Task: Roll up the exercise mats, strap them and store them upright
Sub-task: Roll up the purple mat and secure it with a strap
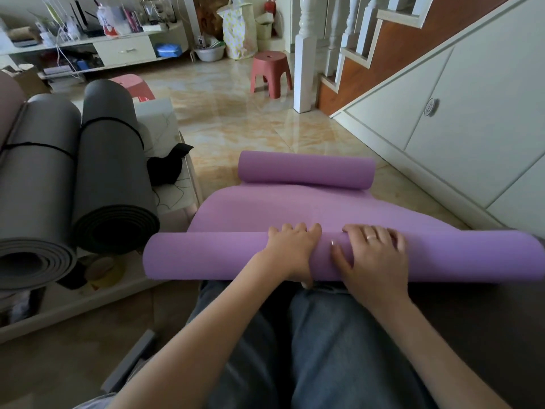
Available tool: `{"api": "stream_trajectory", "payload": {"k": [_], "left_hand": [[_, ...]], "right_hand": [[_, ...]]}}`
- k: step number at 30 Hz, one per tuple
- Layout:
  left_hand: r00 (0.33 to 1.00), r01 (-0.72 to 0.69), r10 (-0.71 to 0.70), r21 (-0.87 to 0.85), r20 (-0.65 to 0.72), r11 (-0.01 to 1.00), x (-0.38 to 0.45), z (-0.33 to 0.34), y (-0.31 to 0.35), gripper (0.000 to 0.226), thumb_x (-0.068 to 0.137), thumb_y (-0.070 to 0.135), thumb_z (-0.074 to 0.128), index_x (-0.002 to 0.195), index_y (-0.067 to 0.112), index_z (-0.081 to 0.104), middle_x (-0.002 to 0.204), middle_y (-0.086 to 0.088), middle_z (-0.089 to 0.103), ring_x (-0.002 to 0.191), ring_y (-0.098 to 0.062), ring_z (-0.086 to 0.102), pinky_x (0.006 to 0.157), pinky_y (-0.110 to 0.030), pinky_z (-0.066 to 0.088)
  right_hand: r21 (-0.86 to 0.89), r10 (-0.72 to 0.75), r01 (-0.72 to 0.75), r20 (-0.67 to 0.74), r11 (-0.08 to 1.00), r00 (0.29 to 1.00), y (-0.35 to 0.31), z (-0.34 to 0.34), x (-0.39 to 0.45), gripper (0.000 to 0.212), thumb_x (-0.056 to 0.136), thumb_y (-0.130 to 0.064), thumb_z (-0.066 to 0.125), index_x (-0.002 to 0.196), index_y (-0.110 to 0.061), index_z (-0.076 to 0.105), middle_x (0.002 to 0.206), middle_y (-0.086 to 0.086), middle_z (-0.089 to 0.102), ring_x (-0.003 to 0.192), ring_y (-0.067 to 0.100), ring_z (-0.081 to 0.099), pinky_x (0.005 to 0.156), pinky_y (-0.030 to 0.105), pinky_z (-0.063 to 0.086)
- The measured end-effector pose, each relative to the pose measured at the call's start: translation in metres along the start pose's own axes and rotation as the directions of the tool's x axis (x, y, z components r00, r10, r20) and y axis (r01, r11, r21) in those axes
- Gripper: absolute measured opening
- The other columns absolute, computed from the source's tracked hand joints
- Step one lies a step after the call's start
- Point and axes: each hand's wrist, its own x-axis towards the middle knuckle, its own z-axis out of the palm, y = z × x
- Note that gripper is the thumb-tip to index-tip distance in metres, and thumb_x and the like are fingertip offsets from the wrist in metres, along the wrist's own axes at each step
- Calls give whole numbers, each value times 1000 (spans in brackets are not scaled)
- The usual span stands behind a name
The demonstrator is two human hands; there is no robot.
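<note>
Pressing down side by side, both hands rest on the near roll of a purple exercise mat (324, 208) that lies across the person's lap at about 6 o'clock of the view. The left hand (292, 249) curls over the top of the roll, knuckles up, its fingers hooked over the far edge and its thumb tucked under the near side, so its grip wraps the roll. The right hand (373, 255) lies flatter, fingers spread over the crown of the roll, a ring on one finger, its thumb pointing down the near face; its grip is spread wide and presses rather than clasps. Both forearms are bare and reach forward from the lower edge of the view.

The mat is rolled from both ends. The near roll is thick and runs from 9 to 3 o'clock; a flat stretch of mat leads away towards 12 o'clock to a second, thinner roll lying on the tiled floor (224, 119).

At 9 o'clock, two grey rolled mats (109, 178) lie beside each other on a low desk (138, 278), each bound by a black strap (112, 121).
</note>
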Motion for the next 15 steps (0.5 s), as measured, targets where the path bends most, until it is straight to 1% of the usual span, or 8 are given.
{"api": "stream_trajectory", "payload": {"k": [2,4,6,8,9,10,13,15], "left_hand": [[1000,-10,10,5,6,1000,3,0,0,95,62,39,84,136,18,28,132,-7,44,119,-32,44,91,-43,37],[999,10,-10,7,-32,1000,2,3,1,106,61,47,83,143,20,22,135,-8,42,121,-32,42,97,-46,34],[991,36,-29,51,-129,998,-1,9,-1,119,57,56,81,150,22,13,134,-11,41,119,-34,43,101,-49,32],[957,65,-20,147,-290,987,-2,21,-5,126,45,58,82,148,21,19,122,-15,51,103,-35,54,95,-49,39],[938,64,-8,149,-347,987,-2,23,-8,127,39,55,84,145,20,22,115,-15,55,95,-36,58,91,-47,42],[944,51,-2,140,-331,989,-2,24,-10,126,40,53,84,144,20,22,115,-15,56,95,-36,58,91,-45,42],[986,29,-15,82,-169,996,3,14,-15,115,58,51,83,148,21,19,130,-9,47,114,-32,51,97,-39,35],[988,18,-6,77,-153,997,9,7,-17,113,58,52,83,147,23,19,132,-7,47,116,-32,51,96,-39,36]], "right_hand": [[-8,-8,8,-36,1000,999,2,7,-13,46,88,-49,41,101,-14,68,96,6,69,90,30,62,89,43,36],[-3,8,-8,-46,1000,999,3,8,-3,46,89,-48,38,95,-14,68,90,7,69,84,30,62,85,42,36],[-37,44,-44,3,998,999,0,7,13,48,86,-48,34,87,-15,68,81,7,69,77,30,62,80,40,36],[-76,71,-66,79,995,994,-2,5,29,51,85,-50,31,82,-16,68,79,7,70,77,31,63,78,39,37],[-100,82,-69,132,993,988,-3,3,34,52,86,-52,30,84,-17,69,82,6,71,82,30,63,80,39,37],[-115,87,-67,182,991,979,-3,2,40,52,88,-53,30,89,-18,69,88,6,71,88,29,63,83,39,36],[-116,73,-42,276,992,959,-4,1,52,48,94,-53,32,103,-21,66,104,6,70,104,28,59,91,40,34],[-121,69,-37,275,992,959,-4,3,54,46,95,-51,31,104,-22,65,105,5,70,104,28,60,91,40,35]]}}
